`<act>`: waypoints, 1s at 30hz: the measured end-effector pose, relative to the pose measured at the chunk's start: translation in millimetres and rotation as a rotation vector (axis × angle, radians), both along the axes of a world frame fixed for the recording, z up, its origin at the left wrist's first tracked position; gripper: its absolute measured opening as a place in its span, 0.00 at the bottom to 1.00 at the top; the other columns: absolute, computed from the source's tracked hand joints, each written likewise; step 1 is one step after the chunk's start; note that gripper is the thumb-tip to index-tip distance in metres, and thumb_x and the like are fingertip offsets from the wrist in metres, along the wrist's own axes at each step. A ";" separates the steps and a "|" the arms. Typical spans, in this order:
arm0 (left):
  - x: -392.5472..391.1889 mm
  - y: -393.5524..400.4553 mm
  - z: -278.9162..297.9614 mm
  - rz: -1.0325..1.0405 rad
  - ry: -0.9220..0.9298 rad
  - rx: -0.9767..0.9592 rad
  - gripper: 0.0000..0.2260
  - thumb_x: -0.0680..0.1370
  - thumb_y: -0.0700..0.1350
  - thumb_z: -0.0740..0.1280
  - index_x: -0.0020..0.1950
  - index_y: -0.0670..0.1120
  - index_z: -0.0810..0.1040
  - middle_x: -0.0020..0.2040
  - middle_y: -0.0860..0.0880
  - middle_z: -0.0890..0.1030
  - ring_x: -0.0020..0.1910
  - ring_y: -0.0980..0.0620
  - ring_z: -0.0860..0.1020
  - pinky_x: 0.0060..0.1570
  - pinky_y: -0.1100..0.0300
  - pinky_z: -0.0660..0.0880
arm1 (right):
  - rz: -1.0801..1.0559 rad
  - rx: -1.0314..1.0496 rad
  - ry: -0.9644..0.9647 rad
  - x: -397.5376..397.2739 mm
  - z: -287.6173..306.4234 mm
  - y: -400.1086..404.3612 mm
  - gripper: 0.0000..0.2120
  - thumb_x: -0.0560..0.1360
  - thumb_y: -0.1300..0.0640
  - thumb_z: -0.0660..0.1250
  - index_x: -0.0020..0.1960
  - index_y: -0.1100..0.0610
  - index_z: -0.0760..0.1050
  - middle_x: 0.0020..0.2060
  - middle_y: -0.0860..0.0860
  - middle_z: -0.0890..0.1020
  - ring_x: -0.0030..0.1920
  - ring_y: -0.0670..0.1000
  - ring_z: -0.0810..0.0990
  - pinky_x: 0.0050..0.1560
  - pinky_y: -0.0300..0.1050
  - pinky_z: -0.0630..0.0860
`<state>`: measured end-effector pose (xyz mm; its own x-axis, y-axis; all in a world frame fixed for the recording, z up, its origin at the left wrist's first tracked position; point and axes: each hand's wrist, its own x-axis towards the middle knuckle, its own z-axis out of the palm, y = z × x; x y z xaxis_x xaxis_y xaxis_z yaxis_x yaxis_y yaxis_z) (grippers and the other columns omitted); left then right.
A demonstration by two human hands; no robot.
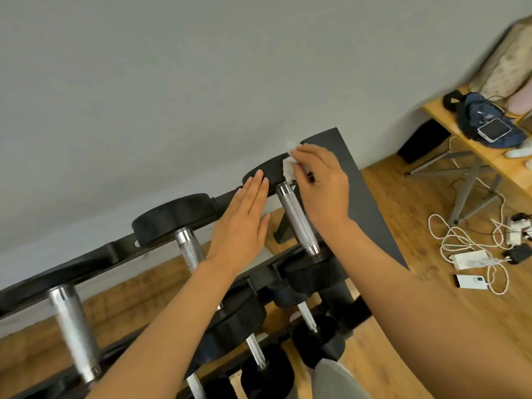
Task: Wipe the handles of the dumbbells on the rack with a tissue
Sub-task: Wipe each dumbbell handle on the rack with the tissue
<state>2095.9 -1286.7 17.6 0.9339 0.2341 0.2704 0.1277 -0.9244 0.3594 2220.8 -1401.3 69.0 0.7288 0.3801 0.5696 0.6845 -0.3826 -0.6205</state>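
Note:
A black rack [121, 249] holds several black dumbbells with knurled chrome handles. The rightmost top dumbbell has its handle [296, 217] bare and its far head [264, 174] near the wall. My right hand [319, 182] pinches a crumpled white tissue [288, 168] against that far head, just above the handle's top end. My left hand [241, 226] lies flat with straight fingers, fingertips resting on the same head, left of the handle. Two more top-row handles, the middle handle [190, 251] and the left handle [74, 332], stand to the left.
Lower rack tiers carry smaller dumbbells [259, 358]. A dark mat [365, 197] leans by the wall on the wooden floor. White cables and chargers [472, 254] lie on the floor at right. A wooden bench [466, 139] holds a bag and a phone.

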 end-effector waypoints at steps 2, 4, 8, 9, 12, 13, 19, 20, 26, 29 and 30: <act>1.2 -2.5 -2.5 0.011 -0.005 0.014 0.26 0.83 0.49 0.57 0.78 0.39 0.58 0.79 0.41 0.60 0.77 0.44 0.62 0.70 0.44 0.70 | 0.103 -0.078 -0.007 -0.1 -15.3 4.1 0.14 0.78 0.57 0.63 0.59 0.62 0.80 0.58 0.55 0.81 0.62 0.51 0.78 0.64 0.36 0.72; 2.8 -4.4 -3.8 0.019 -0.016 0.035 0.25 0.83 0.48 0.56 0.78 0.37 0.61 0.79 0.39 0.61 0.77 0.43 0.63 0.71 0.44 0.69 | 0.172 -0.132 -0.019 -2.2 -28.2 2.5 0.17 0.80 0.57 0.61 0.65 0.62 0.76 0.65 0.56 0.78 0.69 0.51 0.73 0.68 0.32 0.66; 3.2 -10.4 -6.9 0.044 -0.051 -0.004 0.26 0.82 0.47 0.58 0.78 0.38 0.58 0.79 0.40 0.60 0.77 0.45 0.61 0.72 0.47 0.64 | 0.247 -0.246 -0.248 6.4 -40.0 -6.3 0.20 0.82 0.55 0.60 0.70 0.64 0.71 0.70 0.59 0.72 0.73 0.54 0.67 0.69 0.44 0.70; 3.4 -11.8 -7.4 0.053 -0.064 -0.009 0.26 0.83 0.47 0.58 0.78 0.39 0.57 0.79 0.41 0.59 0.77 0.45 0.60 0.72 0.47 0.63 | 0.263 -0.262 -0.308 11.8 -38.1 -2.9 0.19 0.83 0.55 0.59 0.69 0.65 0.72 0.69 0.60 0.73 0.71 0.55 0.69 0.69 0.49 0.70; 4.7 -15.8 -11.0 0.088 -0.092 -0.024 0.26 0.82 0.46 0.59 0.78 0.40 0.55 0.79 0.43 0.57 0.77 0.46 0.60 0.71 0.49 0.62 | 0.313 -0.267 -0.317 25.0 -27.3 14.3 0.17 0.81 0.57 0.59 0.65 0.65 0.75 0.64 0.61 0.77 0.67 0.56 0.74 0.69 0.51 0.68; 5.4 -17.4 -12.3 0.098 -0.104 -0.031 0.26 0.83 0.46 0.59 0.78 0.40 0.55 0.79 0.43 0.56 0.77 0.46 0.60 0.71 0.49 0.62 | 0.335 -0.263 -0.297 27.3 -26.3 14.1 0.17 0.80 0.58 0.60 0.64 0.65 0.76 0.64 0.60 0.77 0.66 0.56 0.74 0.69 0.50 0.68; 6.9 -22.1 -14.2 0.128 -0.150 -0.066 0.26 0.83 0.47 0.57 0.78 0.39 0.55 0.80 0.44 0.56 0.78 0.47 0.60 0.69 0.52 0.68 | 0.553 -0.214 -0.308 49.0 -44.2 -27.3 0.19 0.78 0.69 0.59 0.67 0.63 0.73 0.68 0.57 0.74 0.71 0.53 0.69 0.72 0.49 0.67; 7.2 -22.4 -13.9 0.128 -0.156 -0.066 0.26 0.83 0.47 0.57 0.78 0.39 0.56 0.80 0.43 0.57 0.78 0.46 0.61 0.70 0.52 0.69 | 0.561 -0.193 -0.265 49.9 -43.7 -24.5 0.18 0.78 0.68 0.59 0.67 0.63 0.73 0.68 0.57 0.74 0.71 0.53 0.69 0.72 0.50 0.66; 6.9 -27.0 -11.9 0.151 -0.155 -0.068 0.26 0.83 0.47 0.58 0.79 0.39 0.57 0.80 0.43 0.58 0.78 0.46 0.61 0.68 0.54 0.71 | 0.532 -0.140 -0.102 41.6 -35.8 -13.7 0.16 0.80 0.63 0.63 0.68 0.61 0.74 0.68 0.54 0.74 0.71 0.52 0.70 0.72 0.44 0.66; 6.7 -28.7 -9.8 0.167 -0.134 -0.081 0.27 0.83 0.48 0.58 0.79 0.39 0.58 0.80 0.43 0.58 0.78 0.46 0.61 0.67 0.51 0.73 | 0.491 -0.089 -0.095 43.1 -39.0 -21.4 0.15 0.79 0.60 0.66 0.65 0.62 0.76 0.65 0.54 0.76 0.68 0.52 0.73 0.67 0.47 0.72; 6.2 -29.5 -9.0 0.172 -0.126 -0.092 0.27 0.83 0.49 0.58 0.79 0.39 0.58 0.80 0.43 0.57 0.78 0.46 0.61 0.67 0.51 0.73 | 0.486 -0.070 -0.085 43.2 -40.9 -25.2 0.15 0.78 0.60 0.66 0.64 0.62 0.77 0.65 0.55 0.77 0.68 0.53 0.74 0.65 0.48 0.74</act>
<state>2102.1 -1316.2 8.7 0.8385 0.4157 0.3522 0.2291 -0.8555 0.4643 2263.9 -1426.5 28.1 0.4097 0.7038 0.5803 0.8410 -0.0450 -0.5391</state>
